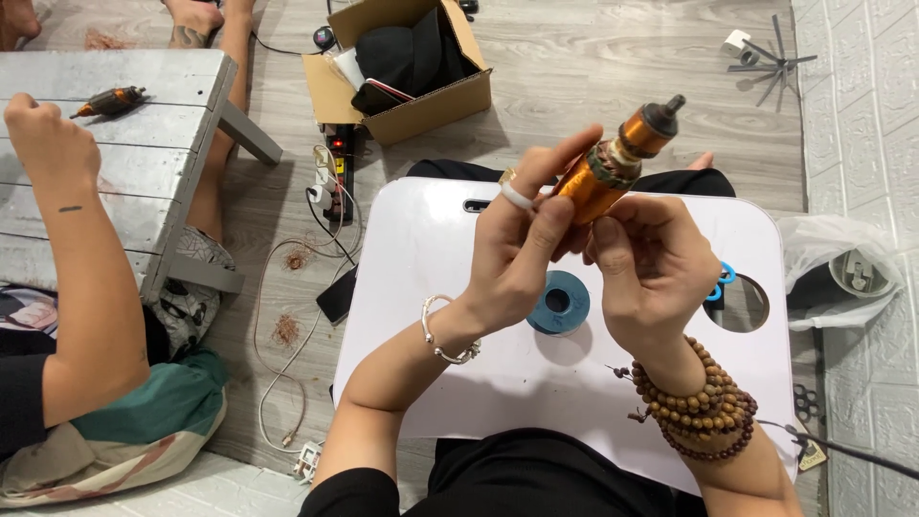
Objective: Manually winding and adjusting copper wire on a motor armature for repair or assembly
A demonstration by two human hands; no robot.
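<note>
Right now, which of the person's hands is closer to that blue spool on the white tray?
Left. The left hand hovers directly above the blue spool, nearly overlapping it; the right hand is off to its right. Both grip the copper-wound motor rotor.

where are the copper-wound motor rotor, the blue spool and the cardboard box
copper-wound motor rotor [613, 165], head view, on its windings
blue spool [558, 303], head view, top face
cardboard box [433, 107], head view, front wall

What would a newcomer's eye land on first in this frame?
The copper-wound motor armature, held up at centre by the left hand and right hand above a white lap table. Below it lies a blue spool. At far left, another person's arm rests on a grey wooden table.
</note>
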